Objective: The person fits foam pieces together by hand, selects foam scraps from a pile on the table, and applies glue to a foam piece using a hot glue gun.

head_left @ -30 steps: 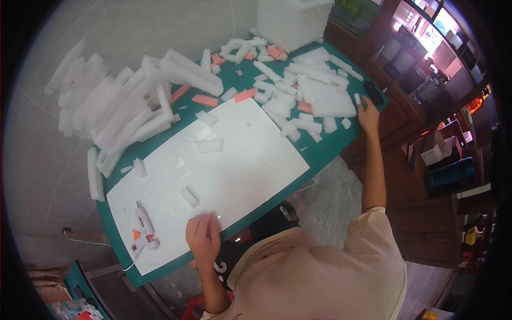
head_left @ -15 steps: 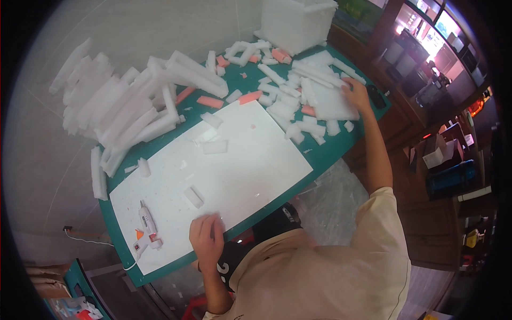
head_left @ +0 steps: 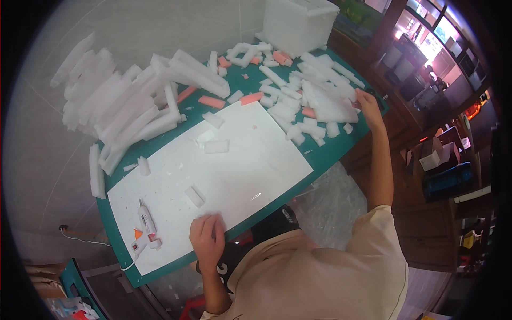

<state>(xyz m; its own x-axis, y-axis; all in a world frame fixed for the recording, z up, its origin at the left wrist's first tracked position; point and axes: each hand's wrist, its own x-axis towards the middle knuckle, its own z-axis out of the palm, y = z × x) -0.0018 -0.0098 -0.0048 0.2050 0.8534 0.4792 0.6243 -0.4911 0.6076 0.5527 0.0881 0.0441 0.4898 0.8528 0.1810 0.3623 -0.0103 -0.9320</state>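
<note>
At the far right of the table, my right hand [head_left: 369, 108] is closed at the right edge of a white foam sheet [head_left: 332, 105], fingertips pinching its edge. The sheet lies tilted over a heap of other foam pieces. My left hand [head_left: 208, 240] rests with curled fingers on the near edge of the white board [head_left: 256, 165], and nothing shows in it. Just beyond it lies a small white foam block [head_left: 194, 196]. Another foam block [head_left: 216, 146] sits farther up the board. A white glue gun [head_left: 146, 224] with an orange trigger lies at the board's left.
Long white foam strips [head_left: 122, 101] are piled at the back left of the green table mat [head_left: 341, 146]. Pink foam pieces [head_left: 212, 102] lie among white scraps along the back. A white foam box [head_left: 298, 26] stands at the back right, and a dark object [head_left: 380, 101] beside my right hand.
My right hand has moved right and slightly toward me, from the top of the foam sheet to its right edge. The sheet has shifted in the heap. My left hand stays put.
</note>
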